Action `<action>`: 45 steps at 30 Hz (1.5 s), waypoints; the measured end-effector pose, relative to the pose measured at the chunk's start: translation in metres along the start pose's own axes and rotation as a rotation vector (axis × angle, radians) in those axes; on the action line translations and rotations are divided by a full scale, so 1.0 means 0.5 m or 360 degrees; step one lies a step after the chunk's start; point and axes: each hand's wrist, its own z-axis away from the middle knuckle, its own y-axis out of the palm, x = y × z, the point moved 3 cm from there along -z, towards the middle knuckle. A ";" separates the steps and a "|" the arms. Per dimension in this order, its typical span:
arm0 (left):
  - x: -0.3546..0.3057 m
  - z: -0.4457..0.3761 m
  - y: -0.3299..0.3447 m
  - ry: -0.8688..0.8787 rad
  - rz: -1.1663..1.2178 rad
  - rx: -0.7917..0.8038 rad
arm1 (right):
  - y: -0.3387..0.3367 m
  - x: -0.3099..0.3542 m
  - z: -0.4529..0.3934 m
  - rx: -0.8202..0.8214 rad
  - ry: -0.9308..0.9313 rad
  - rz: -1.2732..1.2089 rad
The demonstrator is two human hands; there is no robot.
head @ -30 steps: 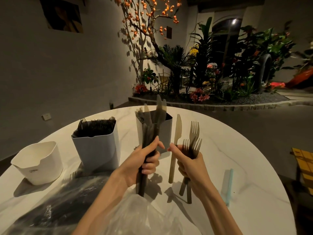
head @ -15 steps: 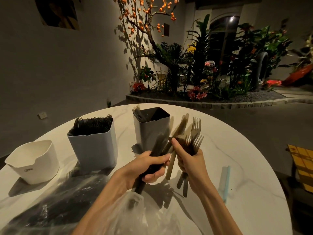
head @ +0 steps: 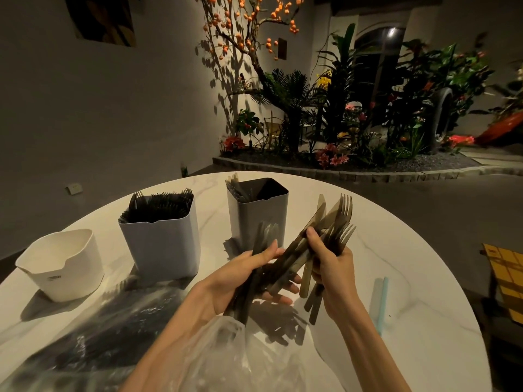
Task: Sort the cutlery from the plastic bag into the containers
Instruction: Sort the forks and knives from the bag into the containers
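Mid-sort: a dark knife bundle (head: 256, 267) is gripped in the left hand (head: 240, 281), forks (head: 338, 230) clamped in the right hand (head: 334, 267). Likely next: pieces separated by type, then dropped. White tub (head: 60, 264) looks empty; middle container (head: 161, 241) is fork-filled; grey container (head: 256, 210) holds knives. Plastic bag (head: 220, 360) lies near.
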 end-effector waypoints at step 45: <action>-0.005 -0.009 -0.032 0.0305 0.0178 -0.0172 | 0.014 0.008 0.014 0.0323 -0.0023 0.0086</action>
